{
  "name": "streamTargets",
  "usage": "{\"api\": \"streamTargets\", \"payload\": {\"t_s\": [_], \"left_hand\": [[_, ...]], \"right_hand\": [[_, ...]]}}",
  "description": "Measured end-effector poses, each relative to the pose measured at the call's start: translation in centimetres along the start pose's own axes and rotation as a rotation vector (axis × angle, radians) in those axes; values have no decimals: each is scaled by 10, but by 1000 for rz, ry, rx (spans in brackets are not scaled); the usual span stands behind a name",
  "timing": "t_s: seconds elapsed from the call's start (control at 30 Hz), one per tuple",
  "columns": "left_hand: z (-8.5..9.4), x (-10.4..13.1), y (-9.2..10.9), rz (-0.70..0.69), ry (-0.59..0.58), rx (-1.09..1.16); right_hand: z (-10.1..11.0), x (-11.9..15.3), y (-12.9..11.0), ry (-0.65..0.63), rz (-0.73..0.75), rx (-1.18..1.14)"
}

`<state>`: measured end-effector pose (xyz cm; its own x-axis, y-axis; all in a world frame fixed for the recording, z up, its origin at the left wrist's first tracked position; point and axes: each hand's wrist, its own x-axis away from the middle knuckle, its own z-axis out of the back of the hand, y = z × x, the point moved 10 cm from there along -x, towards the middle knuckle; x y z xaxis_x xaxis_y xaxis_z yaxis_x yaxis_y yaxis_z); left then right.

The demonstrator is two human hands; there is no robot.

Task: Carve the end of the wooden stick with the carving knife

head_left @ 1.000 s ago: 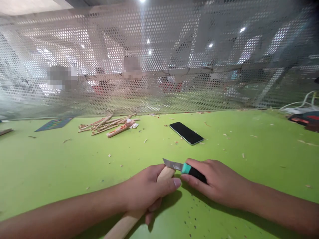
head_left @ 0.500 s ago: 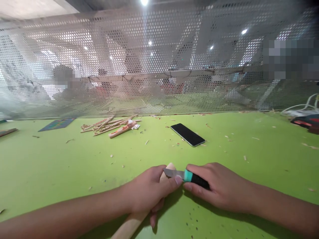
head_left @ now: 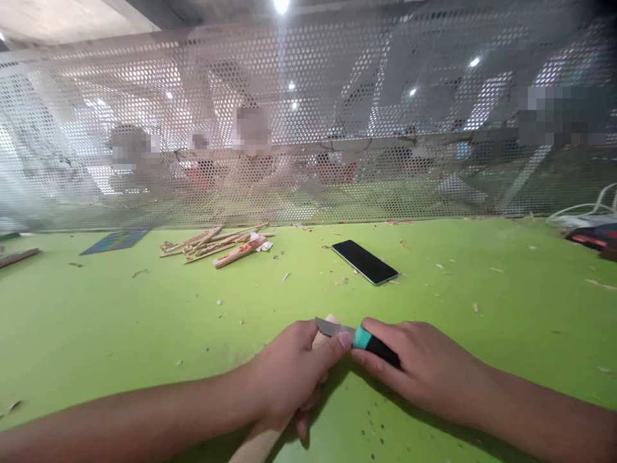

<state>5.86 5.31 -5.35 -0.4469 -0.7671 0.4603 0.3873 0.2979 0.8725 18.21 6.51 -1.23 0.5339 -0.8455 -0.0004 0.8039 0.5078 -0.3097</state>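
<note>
Pale bare wood makes up the stick [head_left: 263,440] that I see clamped in the left hand [head_left: 292,373], the fingers wrapped round it just short of its far end. I take the knife blade as the centre of my clock: the stick slants off toward a point between seven and eight, passing under that hand and out of my view. The right hand [head_left: 417,357], between three and four o'clock, has its fingers closed on the black and teal handle of the knife [head_left: 378,347]. The blade lies across the stick near its tip, with the left thumb close beside it; I cannot tell whether the edge bites into the wood.

At one o'clock I have a dark-screened phone [head_left: 365,262] flat on the green table [head_left: 168,315]. Toward ten lies a pile of thin sticks [head_left: 202,242], with a thicker, red-marked piece of wood [head_left: 236,253] and a white tissue [head_left: 263,242] at its near side. Shavings [head_left: 475,307] are scattered around, and a perforated screen [head_left: 308,193] stands at twelve.
</note>
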Motion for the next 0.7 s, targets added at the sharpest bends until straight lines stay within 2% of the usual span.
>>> {"api": "streamTargets", "payload": {"t_s": [0.07,0.2,0.37,0.57,0.7], "left_hand": [[1,1,0,-5,27,12],[-2,3,1,-25,5,-59],[-7,-2,4,-38,-102,151],[-7,1,6,-47,-159,82],[-9,2,5,-31,-186,70]], "right_hand": [[1,-4,7,4,-51,-22],[8,-9,27,41,-169,-47],[10,-4,20,36,-79,-50],[7,0,5,2,94,-64],[2,-1,7,-24,98,-35]]}}
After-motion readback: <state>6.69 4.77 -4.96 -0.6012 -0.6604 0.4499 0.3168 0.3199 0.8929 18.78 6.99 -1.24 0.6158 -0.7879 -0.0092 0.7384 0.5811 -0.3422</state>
